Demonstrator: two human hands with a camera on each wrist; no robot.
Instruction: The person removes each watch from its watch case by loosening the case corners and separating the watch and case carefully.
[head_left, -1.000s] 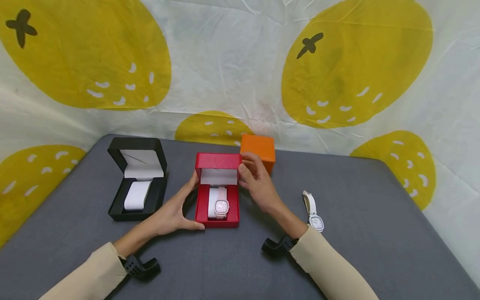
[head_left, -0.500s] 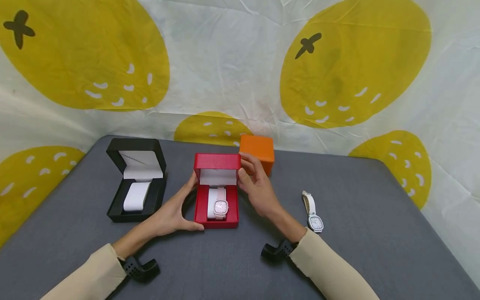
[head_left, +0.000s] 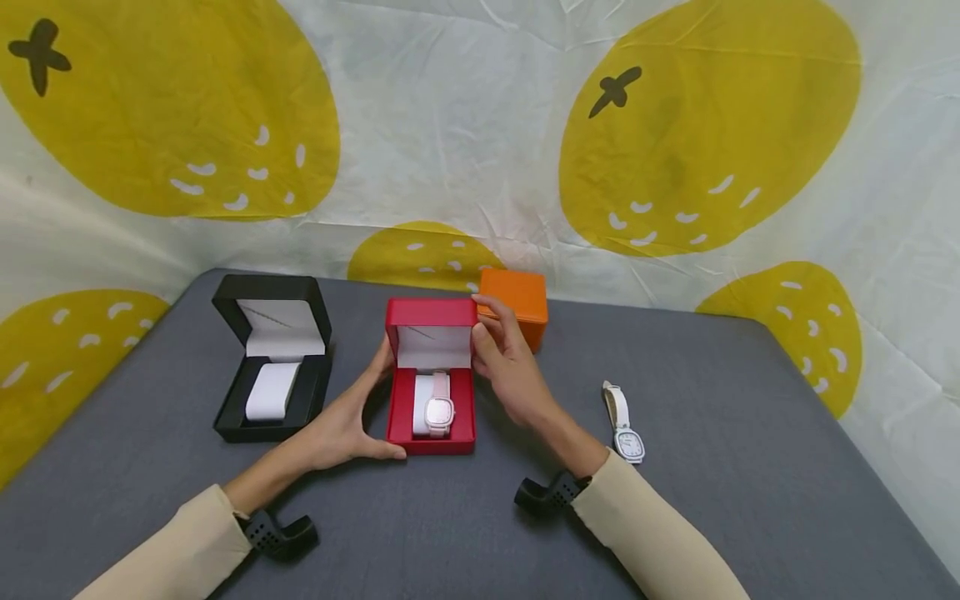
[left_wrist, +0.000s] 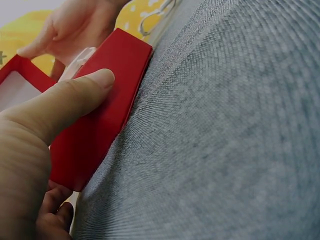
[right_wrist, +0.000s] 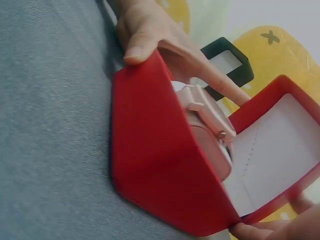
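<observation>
In the head view a red watch box [head_left: 432,447] stands on the grey table with its lid [head_left: 431,312] raised. Inside, a pink-strapped watch [head_left: 438,412] is wrapped round a white cushion [head_left: 421,404]. My left hand [head_left: 341,435] grips the base from the left, its thumb against the front wall. The right hand [head_left: 517,379] holds the lid's right edge between thumb and fingers. Up close in the right wrist view, the watch [right_wrist: 217,117] rises above the box's rim, and the white lining [right_wrist: 272,145] of the lid shows.
Left of the red box stands a black watch box [head_left: 262,433], lid up, holding a bare white cushion [head_left: 272,392]. A closed orange box [head_left: 516,293] sits behind my right hand. A white-strapped watch [head_left: 626,429] lies on the table [head_left: 750,467] beside the right forearm.
The red lid has tilted slightly further back, so more of its white lining shows. My right fingers moved up with it. The left hand and the box's base have stayed put.
</observation>
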